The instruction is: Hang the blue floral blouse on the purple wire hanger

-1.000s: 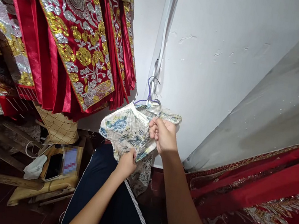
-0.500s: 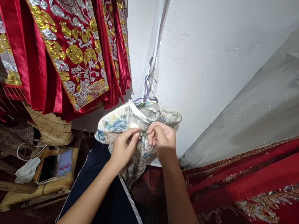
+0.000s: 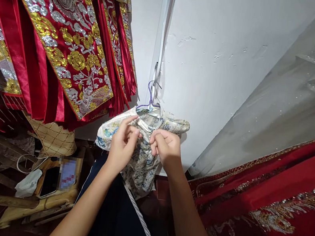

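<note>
A short-sleeved floral shirt (image 3: pixel 142 172), cream with blue and yellow flowers, hangs on a purple hanger (image 3: pixel 148 101) before the white wall. At its front, just under the neckline, my left hand (image 3: pixel 124 142) is closed with thumb and fingers pinching the front edge. My right hand (image 3: pixel 167 147) is beside it, a short gap away, its thumb and forefinger pressed together on the shirt's other front side. The fingers cover the small part between them, so its detail is hidden.
Red costumes with gold and silver sequins (image 3: pixel 76 59) hang at the left. To the right are a sheer sparkling fabric (image 3: pixel 258 99) and a red embroidered cloth (image 3: pixel 301 180). A phone (image 3: pixel 50 182) and white tissue (image 3: pixel 28 184) lie on a wooden stool (image 3: pixel 54 199) at lower left.
My left hand has moved slightly left and its forefinger has lifted toward the neckline. My right hand has shifted a little left. The shirt's lower front now hangs more spread out.
</note>
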A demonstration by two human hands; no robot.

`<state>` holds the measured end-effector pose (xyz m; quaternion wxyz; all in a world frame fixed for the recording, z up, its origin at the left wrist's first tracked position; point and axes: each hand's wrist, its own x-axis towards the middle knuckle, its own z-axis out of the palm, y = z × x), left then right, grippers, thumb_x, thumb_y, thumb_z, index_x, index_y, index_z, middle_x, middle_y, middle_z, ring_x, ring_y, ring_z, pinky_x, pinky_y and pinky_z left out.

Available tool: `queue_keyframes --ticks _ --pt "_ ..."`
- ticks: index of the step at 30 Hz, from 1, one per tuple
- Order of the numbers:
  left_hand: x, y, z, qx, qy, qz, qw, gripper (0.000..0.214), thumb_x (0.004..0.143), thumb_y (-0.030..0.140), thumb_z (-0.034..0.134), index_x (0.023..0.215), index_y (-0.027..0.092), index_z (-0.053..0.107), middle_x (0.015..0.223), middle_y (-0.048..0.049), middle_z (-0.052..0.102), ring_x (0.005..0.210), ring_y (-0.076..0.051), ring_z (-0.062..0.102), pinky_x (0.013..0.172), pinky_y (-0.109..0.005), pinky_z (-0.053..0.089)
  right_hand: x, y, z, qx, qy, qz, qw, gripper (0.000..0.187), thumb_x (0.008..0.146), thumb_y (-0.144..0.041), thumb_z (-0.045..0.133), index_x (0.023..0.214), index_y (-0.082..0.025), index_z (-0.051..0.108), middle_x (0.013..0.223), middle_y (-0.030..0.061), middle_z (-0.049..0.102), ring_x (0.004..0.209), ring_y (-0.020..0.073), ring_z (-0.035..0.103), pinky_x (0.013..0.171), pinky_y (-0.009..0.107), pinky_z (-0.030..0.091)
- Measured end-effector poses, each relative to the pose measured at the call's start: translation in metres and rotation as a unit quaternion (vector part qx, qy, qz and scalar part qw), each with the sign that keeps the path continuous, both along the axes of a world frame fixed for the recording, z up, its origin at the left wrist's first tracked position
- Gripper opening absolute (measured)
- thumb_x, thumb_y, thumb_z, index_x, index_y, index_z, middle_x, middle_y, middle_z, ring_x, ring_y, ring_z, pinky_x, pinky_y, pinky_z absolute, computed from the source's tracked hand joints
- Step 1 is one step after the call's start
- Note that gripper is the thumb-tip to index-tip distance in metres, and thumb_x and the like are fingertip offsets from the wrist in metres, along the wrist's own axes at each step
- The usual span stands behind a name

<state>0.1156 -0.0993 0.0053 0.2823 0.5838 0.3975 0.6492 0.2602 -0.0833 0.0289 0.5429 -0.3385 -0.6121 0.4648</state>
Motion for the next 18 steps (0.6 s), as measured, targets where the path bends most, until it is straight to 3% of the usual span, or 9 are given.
queue_keyframes --ticks 3,5,9,12,15,16,18 --pt "-0.001 0.009 0.006 0.033 0.123 0.008 0.992 0.021 0.095 0.035 0.057 0.106 0.02 0.067 0.079 -0.0018 0.063 0.067 -0.014 0.057 0.062 -0.025 0.044 -0.003 0.0 0.004 0.009 -0.019 0.005 1.0 0.023 0.081 -0.025 0.052 0.06 -0.018 0.058 0.039 -0.0037 0.049 0.037 0.008 0.042 0.041 0.02 0.029" --pt "-0.001 0.011 0.009 0.055 0.143 0.018 0.988 0.018 0.096 0.034 0.056 0.098 0.019 0.066 0.082 -0.0025 0.064 0.07 -0.015 0.058 0.066 -0.025 0.044 -0.006 0.006 0.0 0.01 -0.028 -0.006 1.0 0.025 0.082 -0.027 0.052 0.06 -0.018 0.058 0.039 -0.0035 0.049 0.037 0.008 0.041 0.041 0.02 0.029" --pt "-0.006 0.007 0.018 0.087 0.113 0.041 0.989 0.017 0.097 0.033 0.055 0.098 0.018 0.063 0.082 -0.0017 0.062 0.074 -0.015 0.059 0.071 -0.026 0.046 -0.01 0.029 -0.032 -0.017 -0.061 -0.015 0.998 0.025 0.081 -0.028 0.054 0.059 -0.018 0.058 0.038 -0.0035 0.049 0.036 0.0087 0.042 0.041 0.021 0.031" --pt "-0.025 0.005 0.022 0.13 0.026 0.116 0.984 0.017 0.096 0.033 0.058 0.098 0.017 0.063 0.089 -0.0028 0.063 0.081 -0.014 0.06 0.076 -0.025 0.047 -0.005 0.037 -0.067 -0.066 -0.088 -0.013 0.994 0.026 0.08 -0.028 0.055 0.056 -0.018 0.057 0.038 -0.0032 0.049 0.037 0.0096 0.043 0.043 0.022 0.033" --pt "-0.061 0.006 0.011 0.136 -0.124 0.179 0.967 0.014 0.091 0.031 0.063 0.098 0.018 0.063 0.087 -0.0009 0.061 0.079 -0.012 0.058 0.077 -0.024 0.048 0.003 0.026 -0.091 -0.094 -0.098 -0.021 0.991 0.028 0.081 -0.027 0.052 0.055 -0.019 0.057 0.038 -0.0028 0.048 0.037 0.0096 0.041 0.044 0.023 0.032" --pt "-0.074 0.006 0.003 0.122 -0.181 0.178 0.96 0.013 0.09 0.03 0.062 0.097 0.019 0.062 0.085 -0.0004 0.06 0.079 -0.012 0.058 0.078 -0.024 0.05 0.005 0.019 -0.095 -0.091 -0.096 -0.019 0.991 0.028 0.081 -0.026 0.051 0.055 -0.019 0.057 0.038 -0.0028 0.048 0.038 0.0095 0.04 0.044 0.023 0.032" --pt "-0.094 0.005 -0.02 0.069 -0.276 0.109 0.953 0.012 0.093 0.03 0.053 0.096 0.022 0.061 0.091 -0.0028 0.063 0.091 -0.016 0.061 0.088 -0.032 0.052 0.005 0.004 -0.098 -0.082 -0.084 0.003 0.993 0.027 0.08 -0.023 0.049 0.055 -0.019 0.057 0.038 -0.0028 0.048 0.038 0.0095 0.041 0.045 0.023 0.031"
